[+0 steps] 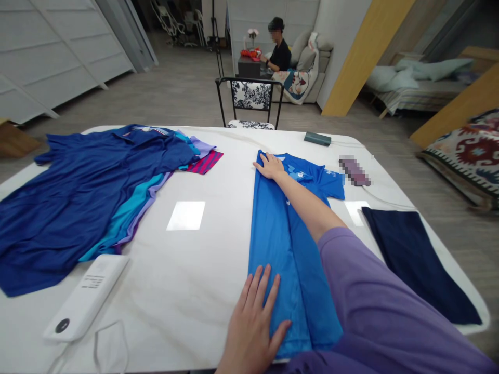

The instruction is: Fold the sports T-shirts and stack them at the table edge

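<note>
A bright blue T-shirt (273, 223) lies on the white table in front of me, its left part folded lengthwise over the rest. One sleeve sticks out at the far right of it. My left hand (255, 317) rests flat on the near end of the folded part, fingers spread and pointing away from me. Farther off, my right hand (271, 166) lies on the far left corner of the shirt near the collar, fingers extended. Part of the shirt is hidden under my right arm and purple sleeve.
A pile of shirts, a dark blue polo (105, 182) on top, covers the table's left side. A white device (88, 296) with a cable lies near left. To the right are folded navy fabric (417, 259), a phone (354, 171) and a dark case (317, 138). A chair (251, 96) and seated person (278, 49) are beyond.
</note>
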### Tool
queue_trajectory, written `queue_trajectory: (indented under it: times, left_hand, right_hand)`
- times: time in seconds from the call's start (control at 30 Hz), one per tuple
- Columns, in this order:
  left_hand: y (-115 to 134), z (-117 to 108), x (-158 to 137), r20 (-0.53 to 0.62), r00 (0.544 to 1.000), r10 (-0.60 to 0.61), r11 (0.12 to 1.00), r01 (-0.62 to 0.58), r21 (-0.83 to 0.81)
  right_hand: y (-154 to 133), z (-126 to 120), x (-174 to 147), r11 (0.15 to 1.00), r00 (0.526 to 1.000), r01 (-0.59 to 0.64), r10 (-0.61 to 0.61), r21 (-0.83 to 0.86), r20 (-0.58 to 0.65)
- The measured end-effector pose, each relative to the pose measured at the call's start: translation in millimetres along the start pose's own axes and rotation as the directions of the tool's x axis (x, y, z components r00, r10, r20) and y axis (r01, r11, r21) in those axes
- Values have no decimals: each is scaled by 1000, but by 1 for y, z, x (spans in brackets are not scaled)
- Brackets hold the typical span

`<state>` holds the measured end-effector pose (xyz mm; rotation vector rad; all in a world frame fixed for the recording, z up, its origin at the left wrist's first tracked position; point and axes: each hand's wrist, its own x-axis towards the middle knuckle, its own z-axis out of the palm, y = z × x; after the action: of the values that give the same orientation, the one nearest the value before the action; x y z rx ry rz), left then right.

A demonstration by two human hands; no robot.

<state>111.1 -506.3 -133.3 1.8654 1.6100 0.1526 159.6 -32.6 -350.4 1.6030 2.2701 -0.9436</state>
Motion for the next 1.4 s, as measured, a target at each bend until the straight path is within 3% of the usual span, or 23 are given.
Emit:
queue_trajectory:
  times: [0.1,0.23,0.3,0.37,0.47,0.57,0.63,0.7,0.8,0.9,1.03,1.17,1.3,1.4]
  left_hand:
    - [-12,-8,-1,-10,1000,-9,999,10,35]
    - [-35,-24,4,-9,1000,16,997,-15,77]
    - [-48,-33,3,6,999,53,995,-54,80]
    - [-60,-41,-1,30,996,89,993,-91,73]
    - [-62,-49,-9,6,995,96,993,-96,68]
    - [-30,-46,-5,-87,994,60,998,-58,25]
    - [7,-37,7,-53,993,105,991,-109,-79]
    - [49,-24,24,38,973,228,957,-217,-191]
    - [100,-2,47,120,916,382,908,-348,-235]
    - [127,14,55,160,898,410,907,-383,-175]
    - [141,19,48,183,931,315,948,-297,-116]
    - [143,13,42,239,945,222,969,-186,-164]
    - [130,-3,38,257,946,198,964,-140,-225]
    - [111,-25,31,193,969,154,918,-67,-392]
  right_hand:
    - [-5,13,19,997,995,-79,78,-10,-69]
    - [-10,14,38,998,998,-29,32,53,-49]
    - [-10,3,42,994,999,11,-6,107,-46]
    - [0,-15,36,991,990,44,-27,123,-138]
    - [47,-50,3,999,947,0,11,32,-321]
    - [120,-83,-52,973,908,-228,197,-41,-370]
    - [166,-98,-90,920,873,-387,347,-55,-342]
    - [199,-104,-121,874,852,-480,446,-69,-275]
    - [221,-101,-148,868,864,-487,463,-94,-200]
    - [224,-95,-160,884,873,-457,425,-98,-238]
    - [225,-99,-167,906,880,-421,394,-50,-263]
    - [227,-111,-170,923,881,-378,384,78,-276]
    - [218,-121,-162,912,879,-340,394,228,-268]
    - [201,-131,-140,916,872,-316,383,247,-304]
